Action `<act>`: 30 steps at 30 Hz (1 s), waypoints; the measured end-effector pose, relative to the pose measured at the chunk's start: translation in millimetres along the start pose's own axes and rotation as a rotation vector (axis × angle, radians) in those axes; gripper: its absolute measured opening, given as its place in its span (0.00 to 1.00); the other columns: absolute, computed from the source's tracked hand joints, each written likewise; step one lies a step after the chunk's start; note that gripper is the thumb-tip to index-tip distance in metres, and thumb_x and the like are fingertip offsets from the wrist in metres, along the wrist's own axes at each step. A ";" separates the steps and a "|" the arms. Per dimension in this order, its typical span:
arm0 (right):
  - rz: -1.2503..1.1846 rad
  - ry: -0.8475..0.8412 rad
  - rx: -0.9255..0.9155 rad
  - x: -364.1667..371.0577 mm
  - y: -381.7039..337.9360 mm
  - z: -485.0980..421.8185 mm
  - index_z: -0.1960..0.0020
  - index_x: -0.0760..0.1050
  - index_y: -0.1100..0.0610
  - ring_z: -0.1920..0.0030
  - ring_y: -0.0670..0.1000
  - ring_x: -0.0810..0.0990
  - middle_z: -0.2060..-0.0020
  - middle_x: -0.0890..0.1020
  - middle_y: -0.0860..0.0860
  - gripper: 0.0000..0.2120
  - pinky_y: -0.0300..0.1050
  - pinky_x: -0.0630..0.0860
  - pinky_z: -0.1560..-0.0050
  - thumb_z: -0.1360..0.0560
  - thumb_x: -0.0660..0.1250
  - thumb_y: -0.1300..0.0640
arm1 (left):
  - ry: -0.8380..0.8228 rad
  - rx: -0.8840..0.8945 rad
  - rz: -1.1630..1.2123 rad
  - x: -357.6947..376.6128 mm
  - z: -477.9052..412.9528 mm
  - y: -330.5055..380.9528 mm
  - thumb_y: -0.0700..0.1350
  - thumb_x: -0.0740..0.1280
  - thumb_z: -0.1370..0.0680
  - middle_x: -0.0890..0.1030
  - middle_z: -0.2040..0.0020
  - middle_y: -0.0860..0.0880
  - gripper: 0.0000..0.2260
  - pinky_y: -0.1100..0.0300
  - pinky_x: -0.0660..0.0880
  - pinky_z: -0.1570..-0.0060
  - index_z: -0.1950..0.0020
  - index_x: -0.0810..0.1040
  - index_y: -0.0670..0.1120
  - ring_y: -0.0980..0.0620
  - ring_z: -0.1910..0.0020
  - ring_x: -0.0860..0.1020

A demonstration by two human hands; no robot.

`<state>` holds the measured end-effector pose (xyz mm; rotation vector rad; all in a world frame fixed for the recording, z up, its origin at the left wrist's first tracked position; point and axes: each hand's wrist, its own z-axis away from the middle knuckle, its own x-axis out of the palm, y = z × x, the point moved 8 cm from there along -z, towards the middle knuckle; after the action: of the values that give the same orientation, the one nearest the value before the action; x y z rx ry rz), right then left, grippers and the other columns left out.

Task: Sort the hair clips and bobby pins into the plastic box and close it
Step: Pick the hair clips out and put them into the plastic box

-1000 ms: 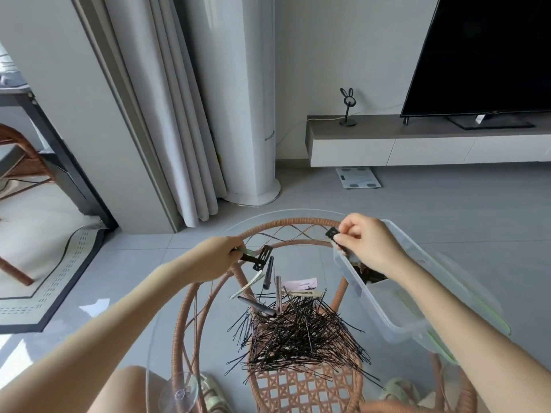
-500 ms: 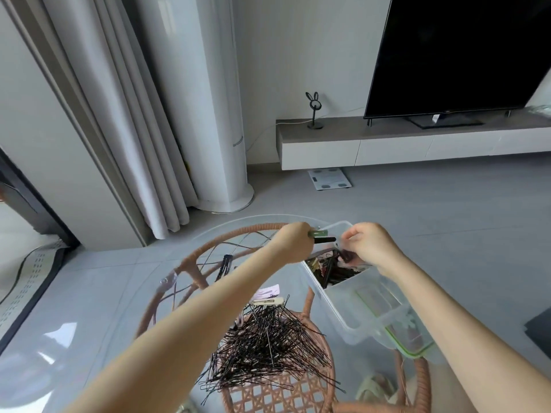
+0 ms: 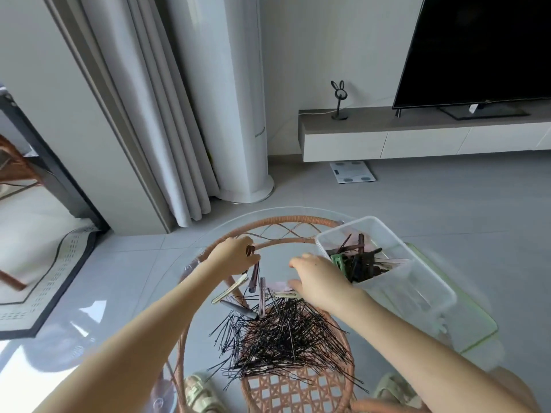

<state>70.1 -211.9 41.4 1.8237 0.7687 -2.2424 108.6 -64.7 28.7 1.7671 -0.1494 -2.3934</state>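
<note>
A clear plastic box [image 3: 429, 290] sits open on the right of the glass table, with dark clips and one green clip [image 3: 338, 260] in its far end. A large heap of black bobby pins [image 3: 286, 338] lies at the table's middle. Several loose hair clips [image 3: 238, 296] lie just beyond the heap. My left hand [image 3: 234, 256] pinches a dark brown hair clip [image 3: 254, 274] that hangs down from it. My right hand [image 3: 319, 281] hovers with fingers apart over a pale clip [image 3: 286, 294] at the heap's far edge, left of the box.
The round glass top [image 3: 125, 350] rests on a rattan frame [image 3: 298, 219]. The box's green-edged lid [image 3: 477, 332] lies under the box at the right. Beyond are a curtain, a white column unit, a TV bench and a floor scale [image 3: 351, 171].
Both hands have left the box and come back to the loose clips. My left hand now holds a brown clip; my right hand has moved left and down over the pile's edge.
</note>
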 end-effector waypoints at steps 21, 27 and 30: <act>0.036 -0.039 0.097 24.0 10.6 4.2 0.52 0.77 0.63 0.52 0.58 0.79 0.54 0.81 0.57 0.11 0.48 0.72 0.56 0.25 0.65 0.55 | -0.099 -0.156 0.027 16.7 -9.3 0.0 0.42 0.64 0.25 0.76 0.63 0.48 0.14 0.62 0.70 0.69 0.43 0.74 0.36 0.46 0.56 0.77; 0.062 0.178 -0.042 6.1 -2.9 25.1 0.47 0.69 0.61 0.59 0.56 0.76 0.55 0.81 0.57 0.05 0.45 0.65 0.64 0.23 0.58 0.63 | 0.078 -0.111 0.292 -12.8 -3.1 -8.2 0.46 0.64 0.23 0.71 0.70 0.49 0.09 0.63 0.63 0.75 0.53 0.76 0.41 0.51 0.70 0.70; 0.051 0.251 -0.085 5.3 -7.9 31.3 0.46 0.66 0.60 0.64 0.53 0.73 0.57 0.81 0.56 0.07 0.43 0.66 0.66 0.23 0.56 0.66 | 0.188 -0.066 0.483 -31.0 9.6 -8.8 0.46 0.64 0.24 0.77 0.67 0.45 0.09 0.61 0.63 0.72 0.57 0.78 0.41 0.49 0.71 0.70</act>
<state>38.3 -219.0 42.7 2.0833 0.8330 -1.9414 107.6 -50.4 59.2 1.6803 -0.4146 -1.8657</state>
